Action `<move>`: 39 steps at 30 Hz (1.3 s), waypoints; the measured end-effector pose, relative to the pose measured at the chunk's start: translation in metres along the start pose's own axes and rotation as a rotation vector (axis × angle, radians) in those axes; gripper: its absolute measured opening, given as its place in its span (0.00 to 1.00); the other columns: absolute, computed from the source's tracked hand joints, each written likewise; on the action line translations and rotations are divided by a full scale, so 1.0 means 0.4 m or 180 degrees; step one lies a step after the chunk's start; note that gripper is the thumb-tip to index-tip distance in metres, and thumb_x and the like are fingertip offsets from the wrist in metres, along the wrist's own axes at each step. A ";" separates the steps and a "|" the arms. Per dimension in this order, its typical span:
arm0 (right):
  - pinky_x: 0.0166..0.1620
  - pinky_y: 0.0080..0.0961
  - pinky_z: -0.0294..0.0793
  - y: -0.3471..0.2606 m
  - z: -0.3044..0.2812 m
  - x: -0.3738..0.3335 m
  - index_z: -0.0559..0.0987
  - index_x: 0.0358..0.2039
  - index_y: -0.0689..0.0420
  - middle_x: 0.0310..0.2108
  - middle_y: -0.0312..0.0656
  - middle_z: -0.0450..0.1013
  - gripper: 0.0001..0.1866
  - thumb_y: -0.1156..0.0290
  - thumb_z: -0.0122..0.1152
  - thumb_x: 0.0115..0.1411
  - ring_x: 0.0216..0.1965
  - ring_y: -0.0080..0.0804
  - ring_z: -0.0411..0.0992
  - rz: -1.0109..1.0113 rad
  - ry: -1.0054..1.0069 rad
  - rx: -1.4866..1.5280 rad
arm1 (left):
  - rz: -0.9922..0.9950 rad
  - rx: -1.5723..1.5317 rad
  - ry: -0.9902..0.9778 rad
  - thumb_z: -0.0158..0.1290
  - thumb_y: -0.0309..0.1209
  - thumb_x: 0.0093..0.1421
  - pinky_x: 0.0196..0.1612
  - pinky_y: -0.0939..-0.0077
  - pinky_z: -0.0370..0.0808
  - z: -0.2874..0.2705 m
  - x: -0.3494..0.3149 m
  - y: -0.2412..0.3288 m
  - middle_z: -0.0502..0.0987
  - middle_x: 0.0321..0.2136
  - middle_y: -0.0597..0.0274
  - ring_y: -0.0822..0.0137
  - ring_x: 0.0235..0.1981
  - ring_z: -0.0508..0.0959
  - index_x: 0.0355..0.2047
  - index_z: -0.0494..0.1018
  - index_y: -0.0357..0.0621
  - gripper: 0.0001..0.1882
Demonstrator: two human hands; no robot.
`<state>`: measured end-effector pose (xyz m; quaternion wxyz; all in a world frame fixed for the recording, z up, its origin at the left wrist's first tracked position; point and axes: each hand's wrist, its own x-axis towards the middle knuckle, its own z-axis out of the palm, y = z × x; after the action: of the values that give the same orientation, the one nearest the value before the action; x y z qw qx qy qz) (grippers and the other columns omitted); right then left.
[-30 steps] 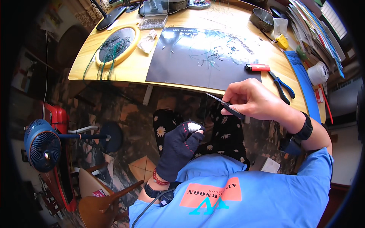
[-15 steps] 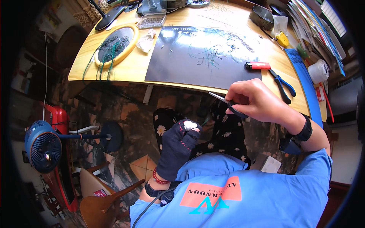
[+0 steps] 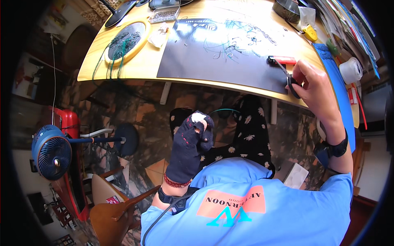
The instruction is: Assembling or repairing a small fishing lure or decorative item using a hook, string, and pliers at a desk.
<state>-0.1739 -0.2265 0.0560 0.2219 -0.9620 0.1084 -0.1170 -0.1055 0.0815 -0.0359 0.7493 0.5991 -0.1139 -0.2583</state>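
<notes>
My left hand (image 3: 192,137), in a dark glove with white wrapping on a fingertip, is closed above my lap. From its fingers a thin green line (image 3: 224,109) runs out to the right; whatever else it pinches is hidden. Over the table's front right edge, my right hand (image 3: 314,88) grips small scissors (image 3: 292,84) with black handles. Their blades point up-left, across a red lighter (image 3: 283,60). Hooks with fine green threads (image 3: 227,55) lie scattered on the dark mat (image 3: 184,61).
A round yellow-rimmed dish (image 3: 141,47) of dark hooks and green strands stands at the left. Beside it are crumpled white paper (image 3: 159,36) and a clear box (image 3: 164,15). A yellow tape measure (image 3: 310,33) and a white spool (image 3: 350,73) lie right. A blue fan (image 3: 52,151) stands left.
My right hand has moved right and up with the scissors, from above my lap to beside the lighter. My left hand stays closed; the green line now shows stretching from it.
</notes>
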 end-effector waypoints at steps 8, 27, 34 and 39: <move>0.28 0.21 0.69 -0.044 0.042 -0.039 0.79 0.28 0.62 0.29 0.40 0.74 0.04 0.82 0.66 0.53 0.27 0.25 0.72 -0.0500 0.0788 0.0574 | -0.1308 -0.2613 -0.0595 0.49 0.37 0.69 0.23 0.83 0.60 -0.028 0.008 -0.039 0.63 0.20 0.73 0.80 0.18 0.62 0.41 0.73 0.41 0.12; 0.42 0.22 0.76 -0.189 0.315 -0.051 0.79 0.41 0.62 0.35 0.38 0.78 0.07 0.77 0.64 0.61 0.35 0.26 0.78 0.0216 -0.1139 0.5247 | -0.1648 -0.2611 -0.0748 0.43 0.39 0.72 0.21 0.84 0.58 0.034 -0.006 -0.018 0.61 0.18 0.75 0.80 0.17 0.61 0.35 0.68 0.47 0.11; 0.24 0.12 0.70 -0.182 0.247 -0.049 0.76 0.37 0.60 0.37 0.43 0.78 0.06 0.71 0.58 0.67 0.28 0.20 0.75 0.0367 -0.0987 0.5659 | -0.1037 -0.1245 -0.0462 0.49 0.40 0.70 0.22 0.84 0.61 -0.017 -0.012 -0.017 0.62 0.22 0.74 0.81 0.19 0.62 0.34 0.71 0.47 0.12; 0.25 0.14 0.69 -0.123 0.116 -0.023 0.72 0.36 0.61 0.30 0.39 0.68 0.07 0.71 0.52 0.69 0.25 0.23 0.70 -0.0514 -0.0190 0.5781 | -0.0703 -0.3151 -0.1454 0.49 0.36 0.67 0.18 0.83 0.63 -0.109 0.028 0.042 0.65 0.19 0.73 0.80 0.16 0.65 0.26 0.69 0.49 0.11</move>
<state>-0.1623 -0.1624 0.0361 0.8878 -0.4247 -0.0988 -0.1475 -0.0710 0.1147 -0.0324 0.8660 0.1126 -0.0751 -0.4813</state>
